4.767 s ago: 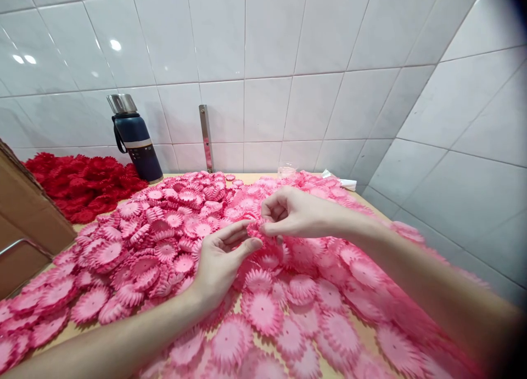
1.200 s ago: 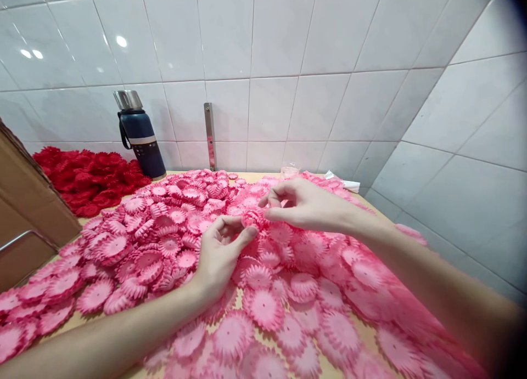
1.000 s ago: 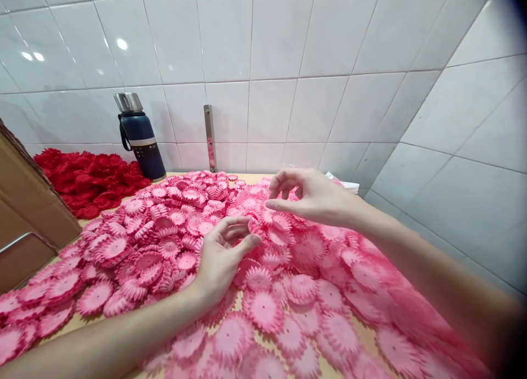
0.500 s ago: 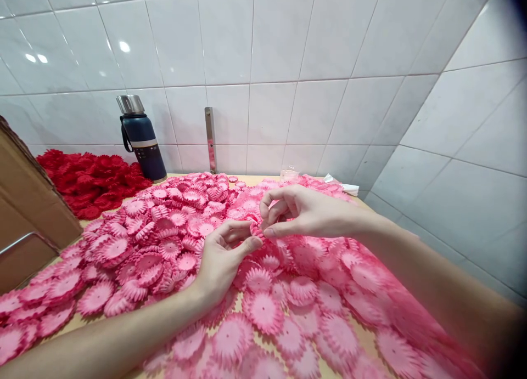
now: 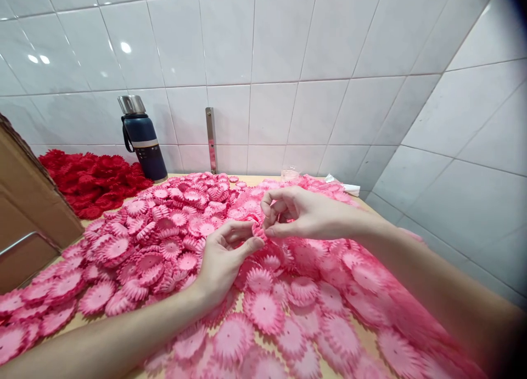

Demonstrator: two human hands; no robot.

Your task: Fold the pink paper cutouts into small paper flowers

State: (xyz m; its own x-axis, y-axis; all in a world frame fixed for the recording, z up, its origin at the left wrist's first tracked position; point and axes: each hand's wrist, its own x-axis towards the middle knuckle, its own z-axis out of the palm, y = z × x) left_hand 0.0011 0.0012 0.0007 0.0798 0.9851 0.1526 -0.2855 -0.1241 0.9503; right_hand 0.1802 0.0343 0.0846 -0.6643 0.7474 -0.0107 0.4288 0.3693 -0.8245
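Pink paper flower pieces [image 5: 263,313] with fringed edges cover most of the wooden table [image 5: 102,217]. My left hand [image 5: 222,258] rests low on the pile, thumb and fingers pinching a small stack of pink pieces [image 5: 257,232]. My right hand [image 5: 300,213] hovers just right of it, fingers curled, thumb and forefinger pinched on the same small stack. Both hands meet at the stack near the middle of the table.
A heap of red flower pieces [image 5: 88,181] lies at the back left beside a dark blue flask with a steel cap [image 5: 140,140]. A cardboard box [image 5: 28,203] stands at the left edge. White tiled walls close the back and right; a metal strip [image 5: 211,140] hangs on the back wall.
My right hand lifted away open about a second ago, then came back down and pinched the pink stack held by my left hand. My left hand has stayed in place.
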